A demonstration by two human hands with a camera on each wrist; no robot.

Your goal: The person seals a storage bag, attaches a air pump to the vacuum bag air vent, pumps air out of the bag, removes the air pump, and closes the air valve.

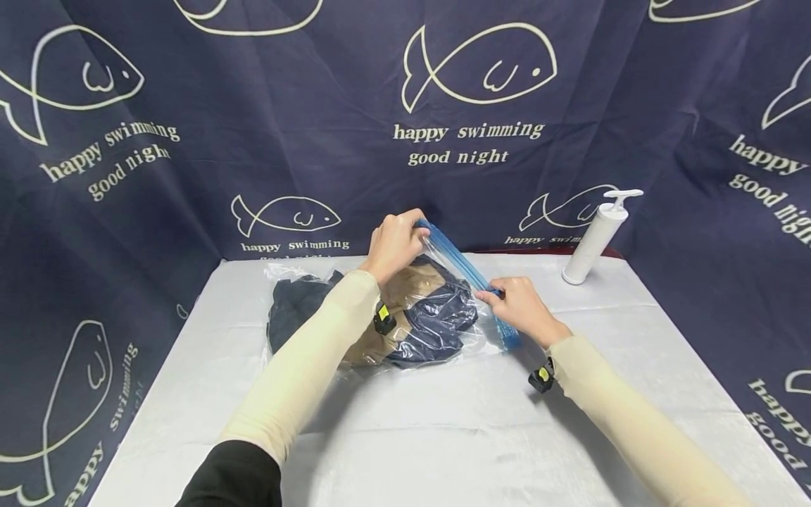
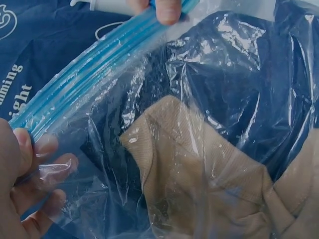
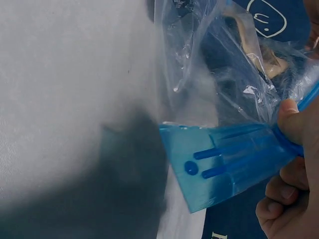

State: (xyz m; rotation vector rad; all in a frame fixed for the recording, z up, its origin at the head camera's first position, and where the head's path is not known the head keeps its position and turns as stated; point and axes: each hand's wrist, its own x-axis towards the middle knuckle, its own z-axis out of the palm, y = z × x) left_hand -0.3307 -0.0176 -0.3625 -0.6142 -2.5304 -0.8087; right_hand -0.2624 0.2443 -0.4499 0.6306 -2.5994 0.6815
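Strip (image 1: 462,260) of blue along the mouth of a clear plastic bag (image 1: 440,324) is what everything hangs on here, stretched slantwise between the person's two hands. Its long axis runs from the far side, where the left grip (image 1: 394,243) has the end pinched, down toward the near right, where the right grip (image 1: 521,310) holds it partway along, thumb on top and fingers curled under. Past that thumb a loose tail (image 3: 199,169) sticks out toward the person's side. The bag's body lies on the counter (image 1: 443,436), left of the strip, with dark cloth (image 1: 431,341) and tan cloth (image 2: 184,174) bundled inside. I'd judge the right grip better placed for the loose tail, and it is also the nearer one to the white hand pump (image 1: 595,243) standing by the back edge.

The left forearm covers a good part of the bag, so I can't follow the cloth across its middle. Glare on the plastic muddles the folds, and the strip bunches under the right thumb. Whether its ridges are pressed together along the whole length, I can't tell.
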